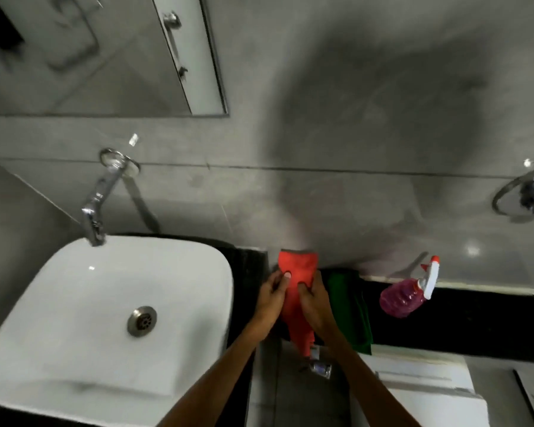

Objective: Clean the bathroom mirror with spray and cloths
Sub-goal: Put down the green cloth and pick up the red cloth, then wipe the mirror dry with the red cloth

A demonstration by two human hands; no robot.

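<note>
An orange-red cloth (296, 272) hangs between both hands above the black counter, right of the sink. My left hand (272, 300) grips its left edge with the thumb on top. My right hand (315, 303) holds its right side. A green cloth (352, 309) lies on the counter just right of my right hand. A spray bottle (407, 294) with pink liquid and a white and red trigger stands further right on the counter. The mirror (105, 53) hangs on the grey wall at the upper left.
A white basin (84, 303) with a steel drain fills the lower left, a chrome tap (99, 198) above it. The black counter (475, 322) runs to the right. A chrome towel ring (524, 195) hangs at the far right. A white surface (429, 389) sits below the counter.
</note>
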